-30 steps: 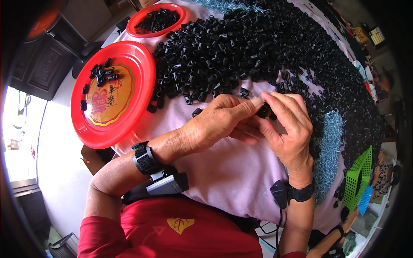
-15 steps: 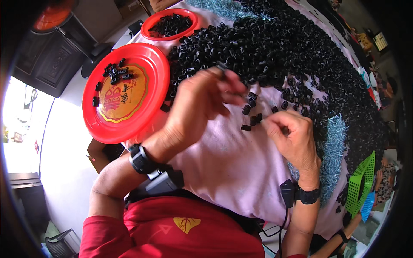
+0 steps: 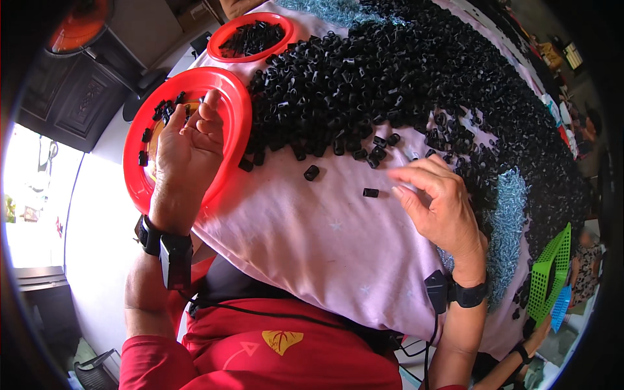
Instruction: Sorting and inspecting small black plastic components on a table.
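Note:
My left hand (image 3: 188,153) is over the large red plate (image 3: 235,107), palm turned up and fingers apart, with nothing plainly held. Beyond its fingertips, several small black plastic tube-like pieces (image 3: 144,135) lie on the plate; the hand hides part of the plate's yellow middle. My right hand (image 3: 442,205) hovers above the pink cloth (image 3: 312,247), thumb and fingers apart and nothing visible between them. Just left of its thumb lies a single black piece (image 3: 370,192). Another loose black piece (image 3: 312,172) rests farther left, near the edge of the large heap of black pieces (image 3: 390,78).
A smaller red dish (image 3: 286,45) with thin black parts stands at the back left. Bluish glittery bundles (image 3: 506,234) lie to the right, near a green basket (image 3: 546,273) and a blue one (image 3: 560,309). Another person's arm (image 3: 520,357) shows at the lower right.
My left hand has swung left from the heap's edge to over the red plate. The black pieces near my right fingers are fewer, and that hand's fingers have spread.

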### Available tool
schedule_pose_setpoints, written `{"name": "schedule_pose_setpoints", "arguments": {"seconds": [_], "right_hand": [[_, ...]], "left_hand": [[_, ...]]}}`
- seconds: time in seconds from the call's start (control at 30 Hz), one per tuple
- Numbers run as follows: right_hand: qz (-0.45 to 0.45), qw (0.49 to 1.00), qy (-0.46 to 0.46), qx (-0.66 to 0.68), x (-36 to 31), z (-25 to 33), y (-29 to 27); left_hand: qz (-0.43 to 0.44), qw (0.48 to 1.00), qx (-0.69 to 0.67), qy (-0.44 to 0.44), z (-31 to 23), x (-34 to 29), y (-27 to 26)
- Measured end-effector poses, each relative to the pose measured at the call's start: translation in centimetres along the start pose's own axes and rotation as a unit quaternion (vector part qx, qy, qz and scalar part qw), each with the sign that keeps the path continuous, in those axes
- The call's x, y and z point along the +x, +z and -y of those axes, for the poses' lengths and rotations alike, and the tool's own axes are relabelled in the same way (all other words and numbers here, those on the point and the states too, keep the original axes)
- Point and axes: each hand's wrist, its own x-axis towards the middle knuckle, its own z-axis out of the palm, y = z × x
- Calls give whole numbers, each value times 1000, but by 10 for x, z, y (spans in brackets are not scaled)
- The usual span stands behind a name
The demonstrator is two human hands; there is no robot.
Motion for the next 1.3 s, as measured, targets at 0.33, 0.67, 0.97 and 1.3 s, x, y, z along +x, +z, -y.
{"name": "schedule_pose_setpoints", "arguments": {"seconds": [0.33,0.67,0.97,1.3], "right_hand": [[-5,981,193,-28,-12,-29,-28],[-45,969,181,-162,-14,-45,-34],[-43,964,244,-91,-12,-45,-48],[172,945,269,-74,-14,-15,-70]], "left_hand": [[316,648,634,-280,84,-41,60],[396,668,630,-28,153,-12,70],[485,345,732,332,191,-6,59],[479,446,713,252,169,-12,60]]}}
